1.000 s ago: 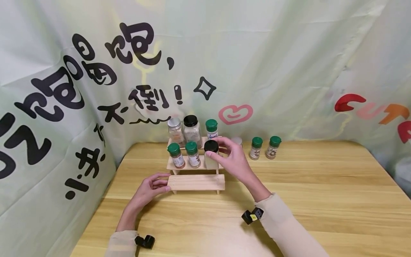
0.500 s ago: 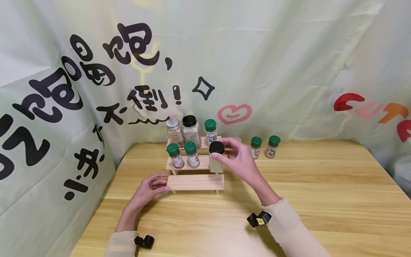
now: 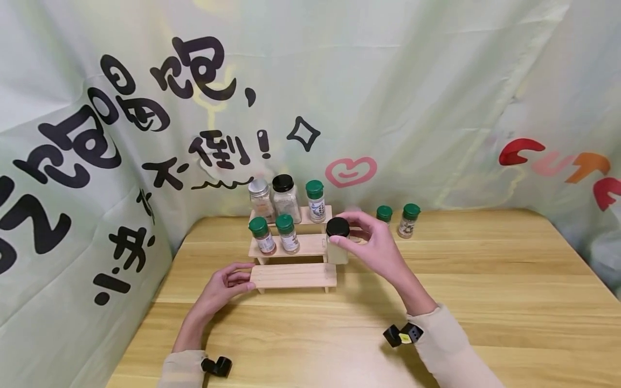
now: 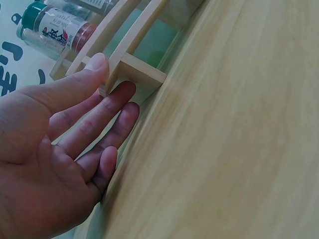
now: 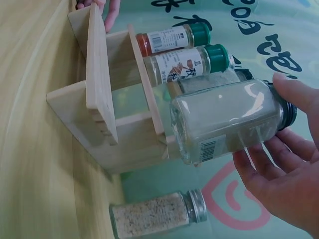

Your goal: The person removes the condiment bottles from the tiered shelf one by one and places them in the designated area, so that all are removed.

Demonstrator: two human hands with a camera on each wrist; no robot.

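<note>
A three-step wooden spice rack (image 3: 293, 276) stands on the table. My left hand (image 3: 228, 283) holds its left end at the lowest step, thumb on the step's edge and fingers around the side. My right hand (image 3: 380, 250) grips a square glass spice jar (image 5: 224, 119) with a black lid near its top, thumb on one side and fingers on the other. Pale powder fills the jar, which hangs by the right end of the middle step. Two green-capped spice bottles (image 3: 287, 237) remain on that step. In the right wrist view the jar looks lifted clear of the rack.
On the top step are a silver-lidded jar (image 3: 262, 202), a black-lidded jar (image 3: 286, 202) and a green-capped bottle (image 3: 317, 205). Two more green-capped bottles (image 3: 407, 223) stand right of the rack. Another silver-lidded jar (image 5: 154, 214) is mostly hidden behind my right hand. A printed curtain (image 3: 412, 108) hangs behind.
My right hand has lifted the black-lidded jar off the middle step and carried it right, past the step's end. The left hand has stayed on the rack.
</note>
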